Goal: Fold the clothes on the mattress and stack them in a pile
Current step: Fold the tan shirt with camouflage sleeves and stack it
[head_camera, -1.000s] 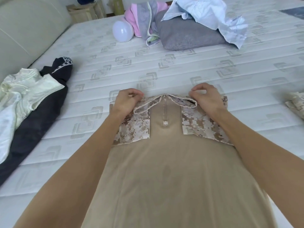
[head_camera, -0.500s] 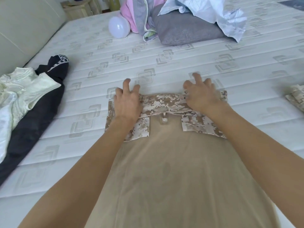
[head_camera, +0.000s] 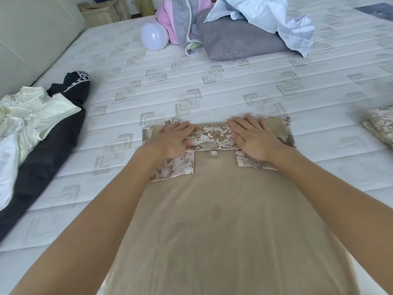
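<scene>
From my head cam: the tan shirt (head_camera: 223, 220) is laid flat on the mattress (head_camera: 212, 77) right in front of me, running from the bottom of the view up to its camo collar (head_camera: 212, 136), which is folded down across the top. My left hand (head_camera: 172, 139) lies flat on the left end of that collar, fingers straight and pointing inward, and my right hand (head_camera: 253, 139) does the same on the right end, so both palms are pressing cloth, not gripping anything. The collar strip shows between them. Plenty of bare mattress past the collar and to both sides of the shirt. On my left, near the mattress edge, a black garment (head_camera: 49, 141) lies stretched out with a cream top (head_camera: 27, 120) partly over it. Far side has a grey pillow (head_camera: 238, 42) with a light blue shirt (head_camera: 265, 15) draped on it, a pink and grey garment (head_camera: 178, 22) just beside it, and a round white lamp (head_camera: 154, 37). Another camo piece (head_camera: 380, 126) pokes in at the right edge. The mattress is white, quilted, with square patterns.
</scene>
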